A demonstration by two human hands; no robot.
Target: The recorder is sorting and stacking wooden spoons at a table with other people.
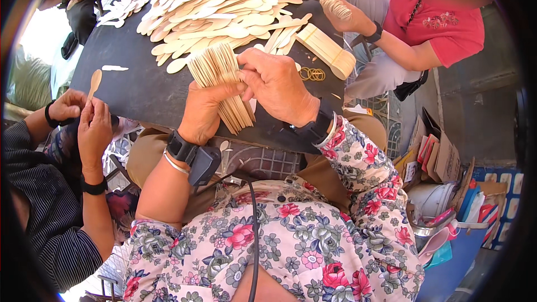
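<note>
A thick bundle of flat wooden spoons, stacked on edge, tilts over the table's near edge. My left hand is wrapped round its middle, thumb across the front. Against the bundle's right side, my right hand is closed in a pinch, its fingertips by my left thumb. Whatever lies between those fingertips is too small to make out. Just right of my right hand lie several rubber bands. Behind it is a banded bundle of wooden spoons. Beyond my hands spreads a large pile of loose wooden spoons.
The dark table curves in front of me. At left, a co-worker's hands hold one wooden spoon. A person in red at right holds a spoon bundle. Cardboard boxes and a blue bin stand at lower right.
</note>
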